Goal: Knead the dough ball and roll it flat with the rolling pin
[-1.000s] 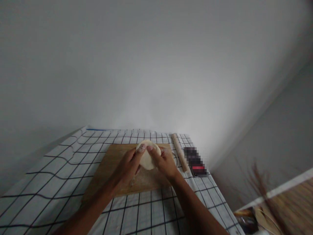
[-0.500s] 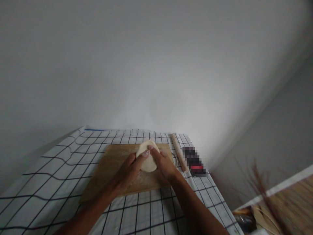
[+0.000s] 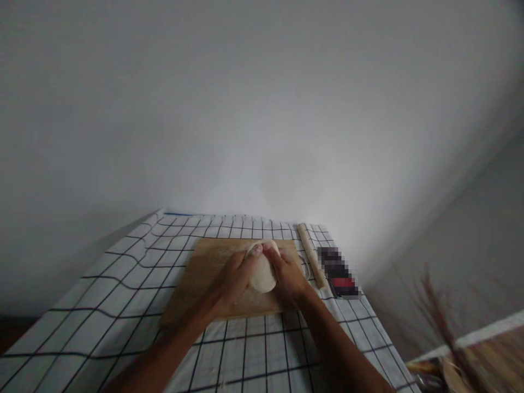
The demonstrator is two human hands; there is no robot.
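Note:
A pale, rounded piece of dough [image 3: 263, 277] is held between both hands over a wooden board [image 3: 208, 259]. My left hand [image 3: 237, 273] grips its left side, with the thumb pressed on the upper face. My right hand [image 3: 290, 274] grips the right side, and its thumb lies near the other thumb at the top of the dough. The fingers curl out of sight behind and under the dough. Whether the dough touches the board I cannot tell.
The board lies on a black-and-white checked tablecloth [image 3: 123, 295]. To its right rest a rolling pin [image 3: 311, 256] and a dark, pixelated object [image 3: 339, 272]. A wall [image 3: 262, 109] rises behind the table. Blurred reddish-brown twigs [image 3: 438, 311] stand at the lower right.
The whole scene has shifted right in view. Both thumbs have moved closer together and toward the top of the dough, which stays held by both hands.

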